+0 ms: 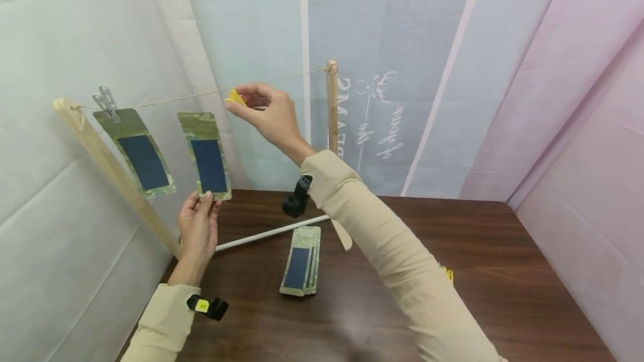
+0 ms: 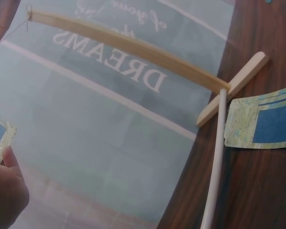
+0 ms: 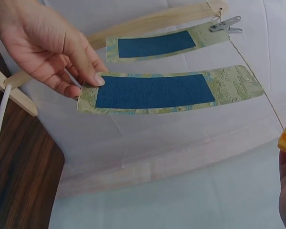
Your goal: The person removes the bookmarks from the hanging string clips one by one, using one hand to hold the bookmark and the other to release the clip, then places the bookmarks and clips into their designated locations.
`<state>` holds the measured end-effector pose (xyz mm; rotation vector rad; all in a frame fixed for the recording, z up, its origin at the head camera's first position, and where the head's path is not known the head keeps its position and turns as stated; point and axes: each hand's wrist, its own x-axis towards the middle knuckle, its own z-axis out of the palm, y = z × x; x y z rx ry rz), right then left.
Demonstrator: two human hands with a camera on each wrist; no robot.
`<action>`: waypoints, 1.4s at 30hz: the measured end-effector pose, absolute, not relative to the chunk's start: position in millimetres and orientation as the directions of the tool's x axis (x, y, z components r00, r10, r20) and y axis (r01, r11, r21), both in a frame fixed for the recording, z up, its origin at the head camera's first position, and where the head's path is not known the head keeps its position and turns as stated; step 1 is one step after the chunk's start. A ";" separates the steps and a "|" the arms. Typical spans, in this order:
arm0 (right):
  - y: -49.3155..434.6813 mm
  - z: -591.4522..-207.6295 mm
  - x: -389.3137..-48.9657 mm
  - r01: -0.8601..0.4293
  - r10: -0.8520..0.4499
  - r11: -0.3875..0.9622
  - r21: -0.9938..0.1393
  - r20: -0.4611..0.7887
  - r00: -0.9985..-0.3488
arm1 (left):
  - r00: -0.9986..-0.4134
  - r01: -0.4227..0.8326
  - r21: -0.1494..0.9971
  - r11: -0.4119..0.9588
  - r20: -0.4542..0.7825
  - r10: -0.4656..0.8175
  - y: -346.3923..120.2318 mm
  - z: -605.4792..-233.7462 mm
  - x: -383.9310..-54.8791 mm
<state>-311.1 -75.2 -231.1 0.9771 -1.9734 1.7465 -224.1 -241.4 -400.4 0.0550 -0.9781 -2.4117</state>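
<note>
My left hand [image 1: 198, 227] pinches the lower end of a long green patterned card [image 1: 208, 166] with a dark blue panel, thumb in front. The card's top end stands just below the string [image 1: 186, 97]; in the right wrist view that end comes close to the string [image 3: 257, 69]. Between thumb and fingers, my right hand [image 1: 274, 116] holds a yellow clothespin [image 1: 235, 98] at the string, to the right of the card. Whether its jaws are on the string cannot be told. Further left, a grey clothespin [image 1: 107, 104] holds a similar card [image 1: 143, 161] on the string.
The string runs between a left wooden post [image 1: 110, 166] and a right wooden post [image 1: 332, 110], joined low down by a white rod [image 1: 271, 233]. Several similar cards [image 1: 302, 261] lie stacked on the dark wooden table [image 1: 483, 239]. Another yellow clothespin [image 1: 449, 276] shows beside my right sleeve.
</note>
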 end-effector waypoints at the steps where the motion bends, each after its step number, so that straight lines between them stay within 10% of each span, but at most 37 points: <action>1: -73.2 -231.9 -311.2 -0.677 -0.269 0.013 -0.736 0.650 -0.711 | -0.859 0.456 0.660 -0.597 0.153 -0.488 -241.1 -400.6 -223.9; 42: 8.3 -260.8 -299.9 -0.617 -0.193 0.005 -0.787 0.604 -0.773 | -0.926 0.310 0.774 -0.552 0.115 -0.360 -225.3 -391.1 -198.0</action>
